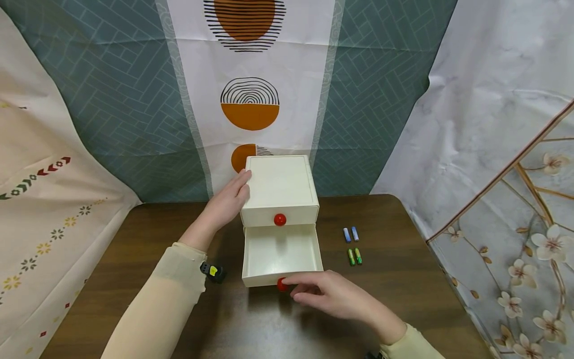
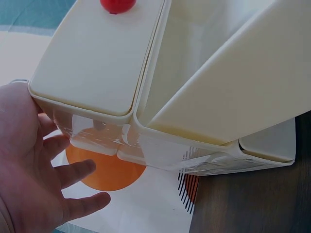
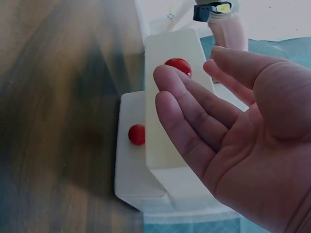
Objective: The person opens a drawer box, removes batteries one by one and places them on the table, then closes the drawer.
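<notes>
A small cream chest of drawers [image 1: 280,182] with red knobs stands on the table. Its middle drawer [image 1: 282,249] is pulled out, with a bare inside; the top drawer [image 2: 97,58] and the bottom drawer [image 3: 133,170] are closed. My left hand [image 1: 228,199] rests against the chest's left side near the top, its fingers spread in the left wrist view. At the pulled-out drawer's front, my right hand [image 1: 329,294] has its fingertips right at the red knob [image 1: 282,284]. Its fingers are loosely extended, thumb apart from them.
Right of the chest lie two blue-and-white batteries [image 1: 351,234] and two green batteries [image 1: 355,257] on the brown wooden table [image 1: 390,299]. Patterned cloth [image 1: 381,99] hangs behind the table and on both sides.
</notes>
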The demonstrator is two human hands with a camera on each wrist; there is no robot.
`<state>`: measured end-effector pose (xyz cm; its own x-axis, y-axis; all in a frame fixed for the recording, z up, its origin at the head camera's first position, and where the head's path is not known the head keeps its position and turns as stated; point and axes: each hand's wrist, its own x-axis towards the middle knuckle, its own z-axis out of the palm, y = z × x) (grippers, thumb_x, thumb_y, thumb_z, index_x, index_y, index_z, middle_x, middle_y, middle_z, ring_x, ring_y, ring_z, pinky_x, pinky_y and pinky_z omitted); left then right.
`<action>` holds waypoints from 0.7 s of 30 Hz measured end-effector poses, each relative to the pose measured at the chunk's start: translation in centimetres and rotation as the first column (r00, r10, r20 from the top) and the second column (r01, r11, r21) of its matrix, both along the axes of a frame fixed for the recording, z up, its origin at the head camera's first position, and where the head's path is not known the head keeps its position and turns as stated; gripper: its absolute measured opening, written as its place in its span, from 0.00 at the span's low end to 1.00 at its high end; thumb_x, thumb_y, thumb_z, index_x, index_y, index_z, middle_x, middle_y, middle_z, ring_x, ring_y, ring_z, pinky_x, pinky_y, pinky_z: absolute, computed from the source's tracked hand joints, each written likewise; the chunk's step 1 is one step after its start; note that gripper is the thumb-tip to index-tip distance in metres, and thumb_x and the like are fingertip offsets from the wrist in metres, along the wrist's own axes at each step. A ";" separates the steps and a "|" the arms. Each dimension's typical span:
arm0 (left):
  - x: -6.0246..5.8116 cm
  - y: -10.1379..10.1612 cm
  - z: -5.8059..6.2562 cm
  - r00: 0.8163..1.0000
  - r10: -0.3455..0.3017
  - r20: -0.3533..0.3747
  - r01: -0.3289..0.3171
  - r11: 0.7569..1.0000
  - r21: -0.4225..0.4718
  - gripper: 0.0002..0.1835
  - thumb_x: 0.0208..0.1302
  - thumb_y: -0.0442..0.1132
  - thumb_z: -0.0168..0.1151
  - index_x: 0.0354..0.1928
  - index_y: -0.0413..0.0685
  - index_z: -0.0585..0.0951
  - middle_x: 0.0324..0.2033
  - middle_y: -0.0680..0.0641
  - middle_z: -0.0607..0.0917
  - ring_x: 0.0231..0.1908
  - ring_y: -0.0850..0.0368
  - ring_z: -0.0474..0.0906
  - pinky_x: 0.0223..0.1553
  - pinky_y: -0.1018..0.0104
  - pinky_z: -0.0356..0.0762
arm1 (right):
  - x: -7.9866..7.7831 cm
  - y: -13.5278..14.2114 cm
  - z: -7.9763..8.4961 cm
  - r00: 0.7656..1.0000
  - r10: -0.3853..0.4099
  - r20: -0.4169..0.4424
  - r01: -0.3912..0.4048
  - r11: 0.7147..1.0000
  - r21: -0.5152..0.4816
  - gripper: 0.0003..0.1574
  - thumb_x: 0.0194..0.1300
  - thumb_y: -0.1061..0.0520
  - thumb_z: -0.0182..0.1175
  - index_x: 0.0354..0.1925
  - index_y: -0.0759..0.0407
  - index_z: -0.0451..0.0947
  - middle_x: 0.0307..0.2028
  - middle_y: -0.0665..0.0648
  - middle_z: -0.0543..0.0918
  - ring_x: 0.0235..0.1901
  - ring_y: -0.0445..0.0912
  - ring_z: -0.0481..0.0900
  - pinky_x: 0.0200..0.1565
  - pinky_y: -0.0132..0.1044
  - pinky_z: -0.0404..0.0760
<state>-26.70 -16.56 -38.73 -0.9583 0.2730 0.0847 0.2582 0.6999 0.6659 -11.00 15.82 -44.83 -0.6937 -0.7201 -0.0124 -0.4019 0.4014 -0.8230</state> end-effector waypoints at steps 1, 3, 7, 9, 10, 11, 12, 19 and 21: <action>0.0 0.0 0.0 1.000 0.000 0.000 0.000 1.000 0.001 0.35 0.89 0.54 0.34 0.91 0.53 0.54 0.89 0.49 0.49 0.88 0.49 0.43 0.85 0.44 0.44 | 0.0 -0.1 -0.1 1.000 0.002 0.005 -0.002 1.000 -0.007 0.23 0.83 0.50 0.64 0.72 0.46 0.83 0.54 0.39 0.89 0.52 0.34 0.87 0.54 0.34 0.86; 0.1 0.0 0.0 1.000 0.000 0.001 0.000 1.000 0.005 0.35 0.89 0.55 0.35 0.91 0.54 0.54 0.89 0.51 0.49 0.88 0.50 0.43 0.85 0.44 0.44 | 0.0 -0.3 -0.3 1.000 0.005 0.012 -0.005 1.000 -0.017 0.23 0.83 0.51 0.65 0.71 0.47 0.83 0.57 0.40 0.89 0.53 0.34 0.87 0.56 0.34 0.86; 0.0 0.0 0.0 1.000 -0.004 -0.002 0.004 1.000 0.005 0.35 0.90 0.55 0.34 0.91 0.53 0.54 0.89 0.52 0.48 0.88 0.49 0.43 0.85 0.45 0.44 | -0.1 -0.5 -0.6 1.000 0.012 0.018 -0.011 0.999 -0.034 0.23 0.83 0.52 0.66 0.71 0.49 0.84 0.60 0.47 0.89 0.54 0.34 0.87 0.58 0.35 0.85; 0.0 0.0 0.0 1.000 -0.004 -0.002 0.004 1.000 0.004 0.35 0.90 0.55 0.34 0.91 0.53 0.54 0.89 0.51 0.48 0.88 0.50 0.43 0.85 0.44 0.44 | -0.1 -0.6 -0.8 1.000 0.018 0.017 -0.017 0.999 -0.043 0.23 0.83 0.53 0.65 0.71 0.50 0.84 0.61 0.49 0.88 0.55 0.35 0.87 0.58 0.35 0.85; 0.0 0.0 -0.1 1.000 -0.004 -0.001 0.004 1.000 0.004 0.35 0.90 0.55 0.34 0.91 0.53 0.54 0.89 0.51 0.48 0.88 0.49 0.43 0.85 0.44 0.44 | -0.2 -0.7 -0.9 1.000 0.022 0.019 -0.021 0.999 -0.049 0.23 0.83 0.53 0.65 0.71 0.51 0.83 0.61 0.51 0.88 0.55 0.35 0.87 0.58 0.35 0.86; 0.0 0.0 -0.1 1.000 -0.005 0.000 0.005 1.000 0.004 0.35 0.90 0.55 0.35 0.91 0.53 0.54 0.89 0.51 0.48 0.88 0.49 0.43 0.85 0.44 0.44 | -0.2 -0.7 -1.0 0.999 0.023 0.023 -0.022 0.998 -0.053 0.23 0.83 0.53 0.65 0.71 0.51 0.83 0.62 0.51 0.88 0.55 0.36 0.87 0.58 0.35 0.86; 0.0 0.0 -0.1 1.000 -0.005 0.000 0.005 1.000 0.003 0.35 0.90 0.55 0.35 0.91 0.53 0.54 0.89 0.50 0.48 0.88 0.49 0.43 0.85 0.44 0.44 | -0.2 -0.8 -1.1 0.999 0.024 0.025 -0.023 0.998 -0.054 0.23 0.83 0.54 0.65 0.71 0.51 0.83 0.62 0.50 0.88 0.56 0.36 0.87 0.59 0.35 0.85; 0.0 0.0 0.0 1.000 0.000 0.000 0.000 1.000 -0.002 0.35 0.90 0.54 0.35 0.91 0.54 0.54 0.89 0.51 0.48 0.88 0.48 0.43 0.85 0.43 0.44 | -0.4 -1.1 -1.3 0.998 0.025 0.053 -0.022 0.998 -0.051 0.24 0.83 0.54 0.65 0.73 0.51 0.82 0.63 0.49 0.87 0.58 0.38 0.87 0.60 0.36 0.85; 0.0 0.0 0.0 1.000 0.000 -0.002 0.000 1.000 -0.006 0.35 0.90 0.54 0.35 0.91 0.54 0.54 0.89 0.51 0.48 0.88 0.48 0.43 0.85 0.43 0.44 | -0.4 -1.1 -1.5 0.998 0.025 0.053 -0.023 0.999 -0.048 0.25 0.83 0.54 0.65 0.73 0.53 0.82 0.64 0.51 0.88 0.58 0.37 0.87 0.60 0.36 0.85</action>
<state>-26.67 -16.57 -38.76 -0.9580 0.2739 0.0846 0.2596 0.7039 0.6611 -11.44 14.69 -46.28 -0.6756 -0.7371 -0.0145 -0.3658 0.3523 -0.8614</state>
